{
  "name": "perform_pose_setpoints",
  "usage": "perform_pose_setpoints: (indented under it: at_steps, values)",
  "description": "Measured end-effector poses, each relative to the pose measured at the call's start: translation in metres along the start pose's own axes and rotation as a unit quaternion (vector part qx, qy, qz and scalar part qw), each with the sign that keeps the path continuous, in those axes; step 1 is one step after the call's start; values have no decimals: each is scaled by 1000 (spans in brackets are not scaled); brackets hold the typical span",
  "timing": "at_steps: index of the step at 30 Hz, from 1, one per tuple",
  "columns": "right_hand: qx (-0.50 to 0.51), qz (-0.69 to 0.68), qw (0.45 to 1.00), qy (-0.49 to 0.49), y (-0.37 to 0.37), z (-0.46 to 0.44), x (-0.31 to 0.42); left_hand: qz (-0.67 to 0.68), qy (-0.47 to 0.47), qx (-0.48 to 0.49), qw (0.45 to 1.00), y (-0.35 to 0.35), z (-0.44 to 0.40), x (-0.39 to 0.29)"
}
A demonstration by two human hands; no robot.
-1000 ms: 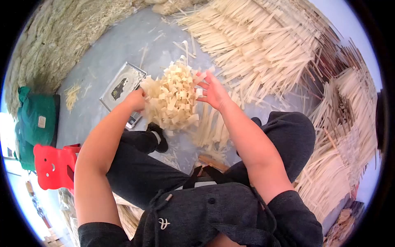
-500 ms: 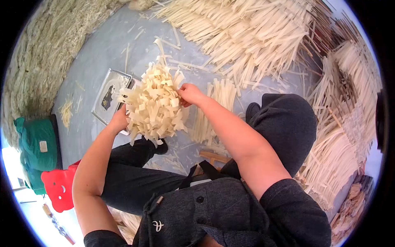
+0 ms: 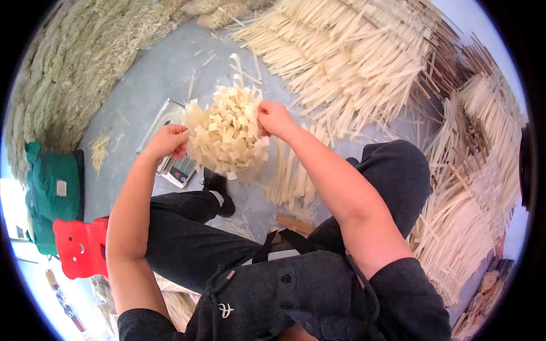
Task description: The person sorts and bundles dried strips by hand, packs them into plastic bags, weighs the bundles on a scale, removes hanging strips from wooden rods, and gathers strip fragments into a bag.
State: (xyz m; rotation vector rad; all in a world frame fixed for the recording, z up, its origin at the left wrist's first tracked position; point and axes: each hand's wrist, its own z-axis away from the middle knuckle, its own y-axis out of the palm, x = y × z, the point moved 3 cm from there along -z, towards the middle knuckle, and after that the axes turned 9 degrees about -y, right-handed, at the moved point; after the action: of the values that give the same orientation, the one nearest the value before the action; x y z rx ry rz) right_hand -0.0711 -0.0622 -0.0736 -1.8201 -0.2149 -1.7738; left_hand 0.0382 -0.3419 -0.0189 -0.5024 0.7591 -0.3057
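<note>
A round bundle of pale, curled flat strips is held up between my two hands, above the grey floor. My left hand is closed in a pinch at the bundle's left edge. On the right side my right hand is closed on its strips, fingertips partly hidden. One long strip sticks out from the top. Beneath and left of the bundle lies a metal digital scale, partly covered by my left hand and the bundle.
Layers of pale strips lie at the upper right, more at the right. Fibrous material is heaped at the upper left. A green bag and red bear-shaped chair back stand left. A wooden piece lies between my legs.
The bundle has swung left and then partly back right, turning between my hands. My right hand, open a second ago, has closed on it. My left hand has risen, showing the scale's display.
</note>
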Motion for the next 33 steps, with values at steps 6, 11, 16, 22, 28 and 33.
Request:
perform_pose_setpoints:
  at_steps: [6, 11, 16, 22, 28, 33]
  values:
    - [39, 19, 995, -86, -9, -9, 86, 114, 41, -34, 992, -35, 54, -23]
    - [46, -28, 992, -112, -31, -7, 110, 189, 125, -46, 973, -41, 79, -48]
    - [31, -23, 999, -3, -1, -2, 4, 10, 55, -42, 998, -15, 25, -13]
    - [21, -13, 995, 92, -32, 29, -53, -133, 29, 31, 990, 58, -8, -23]
    - [-98, -42, 989, 102, -110, 73, -33, -38, 85, 79, 993, 92, 24, -84]
    - [-144, 10, 988, 54, -142, 77, -13, 6, 87, 125, 988, 96, 32, -97]
